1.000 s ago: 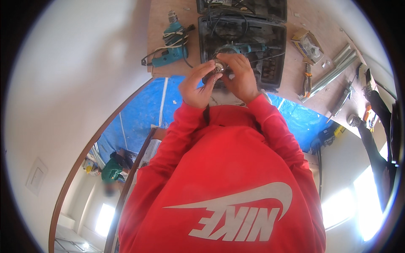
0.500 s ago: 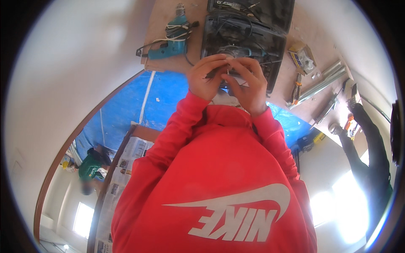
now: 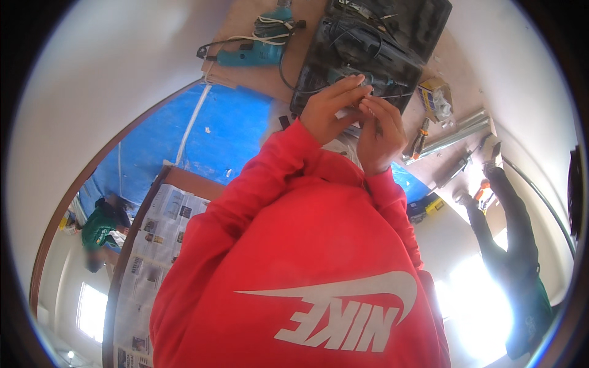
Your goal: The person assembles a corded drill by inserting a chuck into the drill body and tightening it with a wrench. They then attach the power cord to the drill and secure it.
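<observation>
My left hand (image 3: 330, 109) and my right hand (image 3: 381, 132) are raised together in front of my chest, red sleeves behind them. The fingertips of both pinch a small pale piece (image 3: 363, 105); it is too small to tell what it is. My left fingers point right across the top of it and my right fingers curl in from below. Beneath the hands lies an open black tool case (image 3: 392, 37) with a dark power tool and cables inside.
A teal drill (image 3: 256, 50) with a coiled cord lies on brown board left of the case. A small yellow box (image 3: 435, 98), pliers (image 3: 421, 136) and metal profiles (image 3: 457, 130) lie to the right. Blue tarp (image 3: 215, 138) and newspaper (image 3: 156, 242) cover the floor. Another person (image 3: 512, 245) stands at right.
Both hands have stayed together on the small piece. The view has swung, so the case and drill now sit higher and further right, and the newspaper has come into sight.
</observation>
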`<action>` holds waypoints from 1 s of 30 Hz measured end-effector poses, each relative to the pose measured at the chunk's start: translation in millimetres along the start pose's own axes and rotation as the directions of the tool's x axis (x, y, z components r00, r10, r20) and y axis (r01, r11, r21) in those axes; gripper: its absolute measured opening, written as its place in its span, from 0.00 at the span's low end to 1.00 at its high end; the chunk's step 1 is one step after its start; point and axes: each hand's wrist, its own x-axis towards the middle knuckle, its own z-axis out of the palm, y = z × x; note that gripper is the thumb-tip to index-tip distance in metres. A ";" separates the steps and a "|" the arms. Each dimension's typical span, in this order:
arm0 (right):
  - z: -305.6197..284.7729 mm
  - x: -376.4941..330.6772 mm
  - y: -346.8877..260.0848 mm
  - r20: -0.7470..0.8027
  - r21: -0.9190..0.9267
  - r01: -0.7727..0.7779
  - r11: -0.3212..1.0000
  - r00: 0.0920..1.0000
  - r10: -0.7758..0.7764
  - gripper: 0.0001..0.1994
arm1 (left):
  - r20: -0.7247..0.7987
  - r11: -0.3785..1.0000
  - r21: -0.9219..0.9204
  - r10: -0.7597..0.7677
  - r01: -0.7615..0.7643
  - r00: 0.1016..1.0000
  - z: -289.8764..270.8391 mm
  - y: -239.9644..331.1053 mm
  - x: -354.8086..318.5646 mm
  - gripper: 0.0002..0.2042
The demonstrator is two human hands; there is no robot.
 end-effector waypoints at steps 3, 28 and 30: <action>-0.1 0.6 1.2 0.006 -0.042 0.058 0.997 0.998 -0.058 0.12 | 0.022 0.999 0.030 0.021 -0.022 1.000 2.2 -6.2 3.9 0.24; 5.4 18.3 -4.3 -0.014 0.072 -0.065 0.995 0.998 0.066 0.07 | -0.001 0.974 -0.193 -0.124 0.121 0.992 -4.8 -11.7 18.9 0.22; 5.7 19.2 -4.2 -0.004 0.040 -0.061 0.997 0.998 0.061 0.06 | -0.009 0.971 -0.202 -0.131 0.126 0.991 -4.9 -11.0 19.4 0.22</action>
